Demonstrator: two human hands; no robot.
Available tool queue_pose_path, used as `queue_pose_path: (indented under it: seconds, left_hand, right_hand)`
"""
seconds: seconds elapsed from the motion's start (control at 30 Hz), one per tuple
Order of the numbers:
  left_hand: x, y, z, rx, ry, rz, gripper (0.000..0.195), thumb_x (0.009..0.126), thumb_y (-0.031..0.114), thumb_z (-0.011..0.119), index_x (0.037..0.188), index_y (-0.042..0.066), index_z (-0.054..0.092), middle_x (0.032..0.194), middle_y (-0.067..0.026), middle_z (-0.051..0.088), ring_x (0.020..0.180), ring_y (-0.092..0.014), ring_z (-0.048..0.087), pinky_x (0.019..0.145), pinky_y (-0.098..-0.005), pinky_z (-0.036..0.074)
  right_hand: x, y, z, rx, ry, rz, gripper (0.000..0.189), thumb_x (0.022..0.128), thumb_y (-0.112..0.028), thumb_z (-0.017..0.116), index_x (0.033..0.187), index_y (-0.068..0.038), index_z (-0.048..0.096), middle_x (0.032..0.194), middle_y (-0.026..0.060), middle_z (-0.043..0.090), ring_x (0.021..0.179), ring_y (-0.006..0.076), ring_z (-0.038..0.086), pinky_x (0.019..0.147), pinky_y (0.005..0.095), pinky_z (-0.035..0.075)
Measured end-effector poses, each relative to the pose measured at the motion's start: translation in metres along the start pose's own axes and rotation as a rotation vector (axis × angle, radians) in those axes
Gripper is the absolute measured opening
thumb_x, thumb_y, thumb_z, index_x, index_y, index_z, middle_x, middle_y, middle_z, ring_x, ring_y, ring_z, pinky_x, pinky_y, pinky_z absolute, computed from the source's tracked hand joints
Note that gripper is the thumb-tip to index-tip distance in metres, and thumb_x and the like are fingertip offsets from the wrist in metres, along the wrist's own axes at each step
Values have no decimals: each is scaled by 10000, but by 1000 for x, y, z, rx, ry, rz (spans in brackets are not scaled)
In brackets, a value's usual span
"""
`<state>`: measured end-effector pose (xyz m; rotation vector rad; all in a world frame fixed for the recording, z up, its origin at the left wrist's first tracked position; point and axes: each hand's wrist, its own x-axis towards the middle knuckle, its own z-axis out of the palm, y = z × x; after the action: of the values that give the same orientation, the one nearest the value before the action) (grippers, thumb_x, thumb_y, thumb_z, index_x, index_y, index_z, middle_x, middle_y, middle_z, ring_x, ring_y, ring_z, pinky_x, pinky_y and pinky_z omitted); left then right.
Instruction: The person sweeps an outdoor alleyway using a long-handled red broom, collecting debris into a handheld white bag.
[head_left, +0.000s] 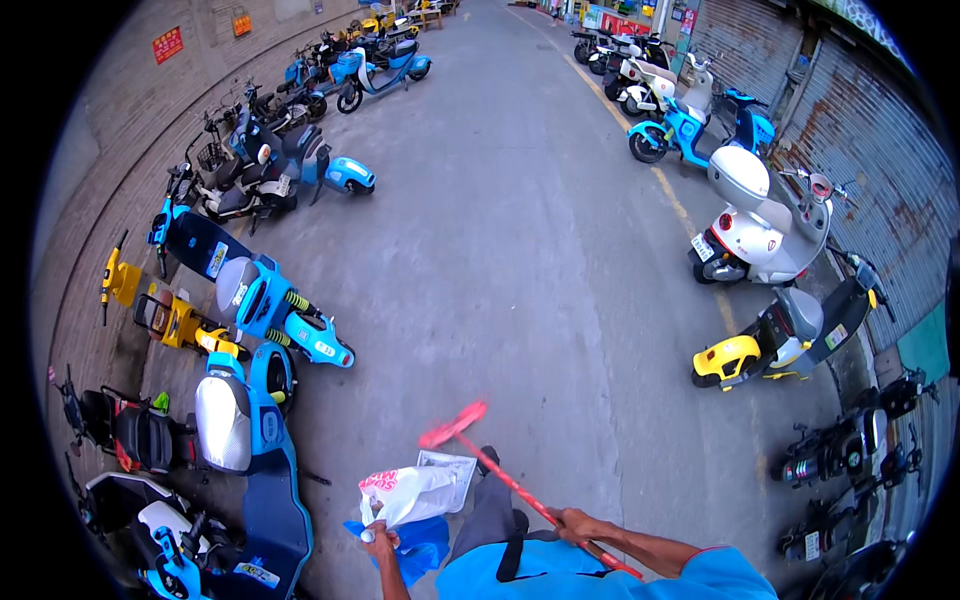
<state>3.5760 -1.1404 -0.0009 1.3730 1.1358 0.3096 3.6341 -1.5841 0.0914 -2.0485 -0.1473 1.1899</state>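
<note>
My right hand (574, 524) is closed around the red handle of a broom (517, 486), whose red head (454, 425) is at the upper left end, slightly blurred. Low in front of me, my left hand (382, 538) grips a pale rod end, apparently the handle of a dustpan (463, 469). A white plastic bag (416, 495) with red print hangs over the dustpan and hides much of it. Below the white bag, beside my left hand, is a blue plastic bag (421, 544). What the pan holds cannot be made out.
Blue scooters (262, 300) and a yellow one (180, 319) stand along the brick wall at left. On the right, a white scooter (757, 240) and a yellow-and-black one (787, 337) are parked before corrugated shutters (862, 127). A paved lane (495, 225) runs between the rows.
</note>
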Motion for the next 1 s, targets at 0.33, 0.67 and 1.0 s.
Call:
queue_pose_path:
  seconds: [0.33,0.67,1.0]
  left_hand:
    - [-7,26,19,-36,-8,-1,106,815,110,597,858,14,580,557,-86,544,394,-156,502,345,-274,420]
    - [53,69,92,-52,-55,1,116,820,111,613,892,21,597,598,-68,552,437,-132,514,365,-252,428]
    - [89,131,205,59,-135,-71,184,818,197,660,925,49,637,611,-51,564,449,-113,509,411,-227,413]
  right_hand:
    - [-27,-82,-105,338,-114,229,637,789,-160,493,1397,-35,347,635,65,552,513,134,487,488,304,397]
    - [76,-83,-152,351,183,6,660,807,-167,577,1401,-22,329,588,41,522,473,110,473,447,302,395]
    - [124,-92,-208,489,329,168,644,786,-107,587,1386,-32,364,599,53,547,421,120,480,372,291,377]
